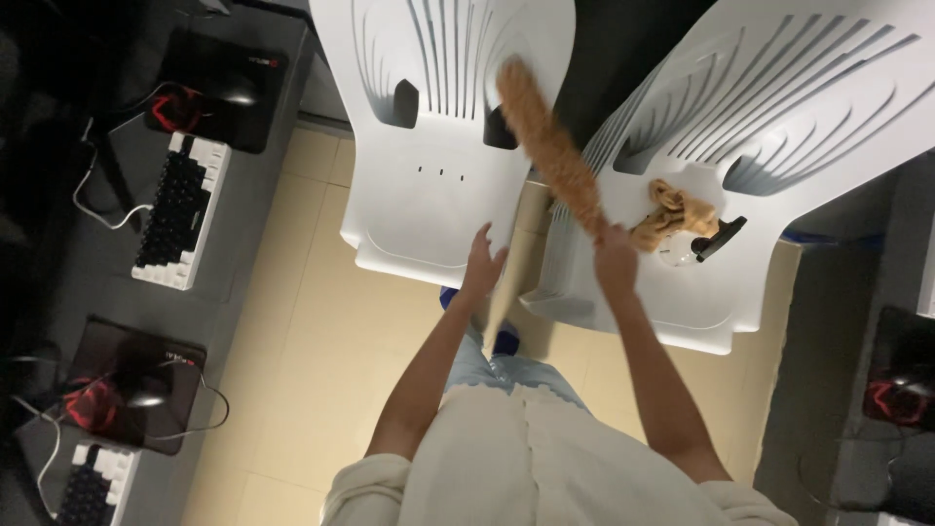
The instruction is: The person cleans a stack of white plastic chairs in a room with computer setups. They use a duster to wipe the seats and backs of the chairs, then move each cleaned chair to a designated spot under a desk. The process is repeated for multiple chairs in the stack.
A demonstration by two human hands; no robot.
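My right hand (615, 255) grips the handle of a fluffy tan duster (550, 146), whose head slants up and left across the gap between two white plastic chairs. My left hand (482, 265) is open with fingers spread, resting on the front edge of the left chair (429, 185). On the seat of the right chair (779, 136) lie a crumpled tan cloth (674, 214) and a spray bottle with a black trigger (709, 242), just right of my right hand.
A grey desk on the left carries a white-and-black keyboard (181, 209), a second keyboard (93, 485), two black mousepads with mice (141, 385) and cables. Another desk with a mousepad (901, 385) stands at the right. Beige tiled floor (302, 360) lies below me.
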